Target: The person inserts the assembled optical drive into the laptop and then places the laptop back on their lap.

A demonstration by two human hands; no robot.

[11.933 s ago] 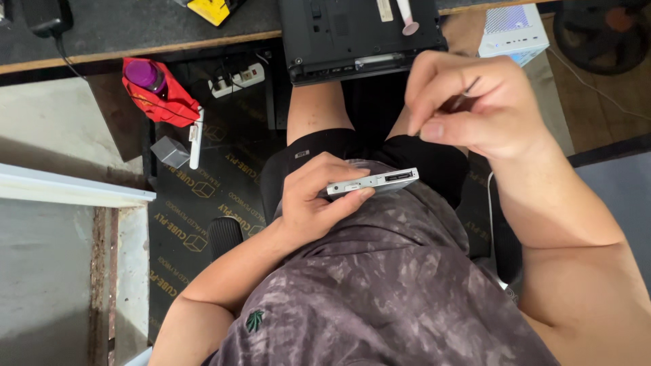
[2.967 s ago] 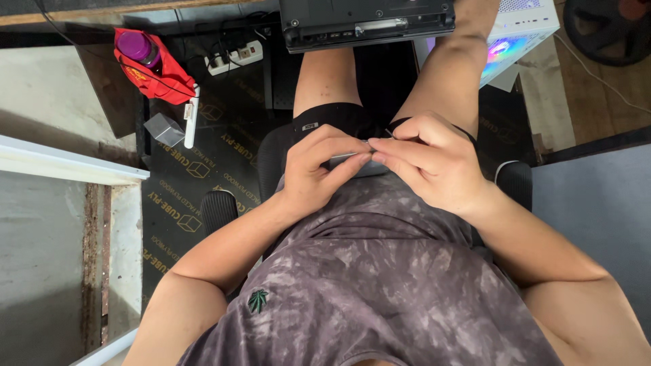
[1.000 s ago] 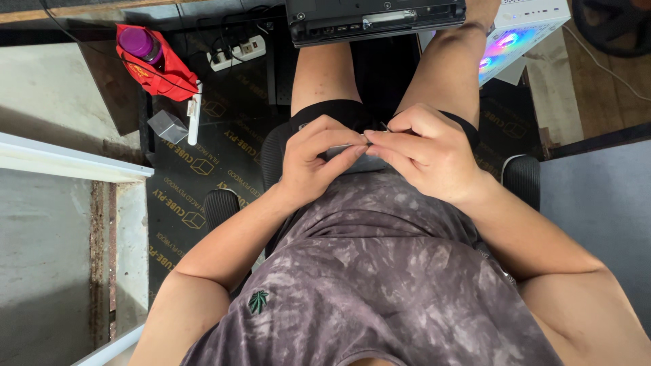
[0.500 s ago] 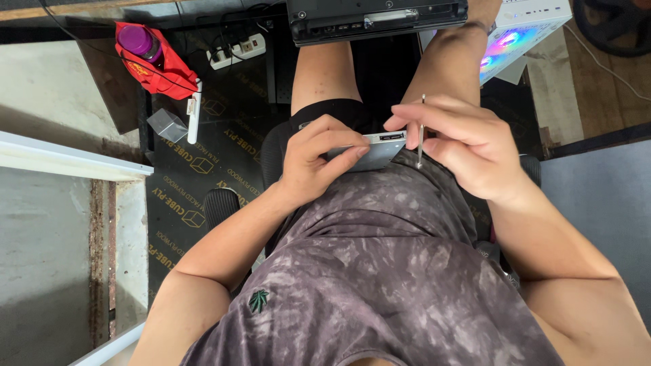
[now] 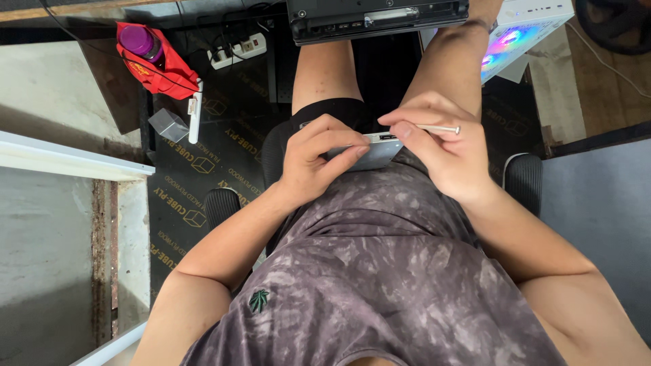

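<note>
I sit on a chair and hold things over my lap. My left hand point(image 5: 319, 159) grips a flat silver drive point(image 5: 371, 150) by its left end, with the thumb across its top. My right hand point(image 5: 441, 152) pinches a thin metal tool point(image 5: 437, 128) between thumb and forefinger, level, right above the drive's right end. The fingertips of the right hand touch the drive's upper edge. Above my knees, at the top of the view, lies a black laptop point(image 5: 376, 17) with its port side facing me.
A power strip point(image 5: 237, 51) and a red bag with a purple bottle point(image 5: 152, 57) lie on the dark floor mat to the upper left. A lit white computer case point(image 5: 522, 30) stands at upper right. Chair armrests point(image 5: 523, 183) flank my hips.
My right hand has turned the thin tool from upright to level and brought its fingertips back onto the drive's edge. My left hand still holds the drive in the same place.
</note>
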